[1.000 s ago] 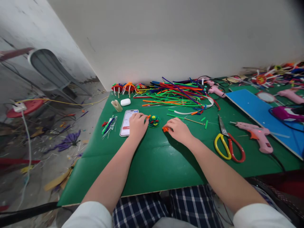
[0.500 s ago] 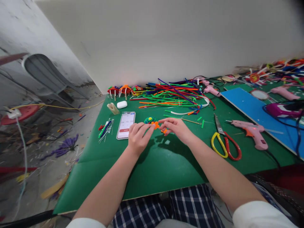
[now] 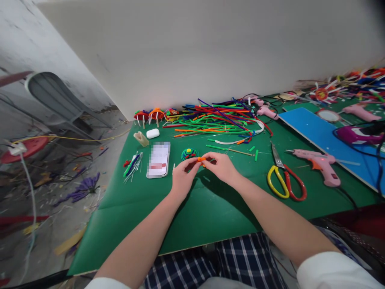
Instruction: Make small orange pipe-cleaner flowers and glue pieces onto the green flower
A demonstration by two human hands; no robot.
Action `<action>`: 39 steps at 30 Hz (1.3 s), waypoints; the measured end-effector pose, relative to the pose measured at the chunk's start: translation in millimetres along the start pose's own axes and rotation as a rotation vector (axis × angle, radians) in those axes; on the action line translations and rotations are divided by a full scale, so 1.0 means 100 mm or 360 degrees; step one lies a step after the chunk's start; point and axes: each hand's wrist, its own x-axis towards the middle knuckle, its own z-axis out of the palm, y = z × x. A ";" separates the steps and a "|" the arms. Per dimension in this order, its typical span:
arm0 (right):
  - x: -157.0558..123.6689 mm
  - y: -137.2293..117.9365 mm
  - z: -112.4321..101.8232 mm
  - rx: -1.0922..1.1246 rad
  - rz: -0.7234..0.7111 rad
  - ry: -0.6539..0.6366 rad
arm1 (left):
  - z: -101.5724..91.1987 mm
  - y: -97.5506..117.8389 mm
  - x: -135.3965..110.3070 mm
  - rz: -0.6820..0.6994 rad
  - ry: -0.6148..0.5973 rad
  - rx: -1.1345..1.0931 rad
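Observation:
My left hand (image 3: pixel 184 173) and my right hand (image 3: pixel 221 166) meet above the green table (image 3: pixel 192 212), both pinching a small orange pipe-cleaner piece (image 3: pixel 201 159) between their fingertips. Just behind them lies a round coiled disc (image 3: pixel 189 153) of green and blue with coloured dots. A phone (image 3: pixel 159 164) lies flat to the left of my left hand.
A heap of coloured pipe cleaners (image 3: pixel 219 118) fills the back of the table. Yellow-and-red scissors (image 3: pixel 284 176) and a pink glue gun (image 3: pixel 320 166) lie at the right, by a blue board (image 3: pixel 319 134). A white earbud case (image 3: pixel 152 133) and loose sticks (image 3: pixel 132 163) are at the left.
Both hands lifted off the table, picked up orange pieces and came together in front of the coiled disc. The view has shifted slightly.

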 end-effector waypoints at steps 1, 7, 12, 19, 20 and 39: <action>-0.01 0.00 0.01 -0.0101 -0.0045 0.0015 | 0.00 0.00 0.00 -0.0035 0.0018 -0.0011; -0.03 0.00 0.03 -0.0190 -0.0102 0.0001 | 0.00 0.00 0.02 -0.0125 0.0077 -0.0030; -0.04 0.03 0.06 -0.0245 -0.0110 0.0063 | -0.01 -0.01 0.02 -0.0063 0.0032 0.0026; -0.09 0.02 0.12 -0.0558 -0.0223 0.0169 | 0.02 -0.03 -0.01 0.0037 0.0067 0.0163; -0.09 0.02 0.13 -0.0567 -0.0244 0.0197 | 0.03 -0.03 -0.01 0.0057 0.0079 0.0171; -0.02 0.06 0.10 -0.0091 -0.0037 0.0041 | -0.05 -0.03 0.04 0.0337 -0.0004 0.0341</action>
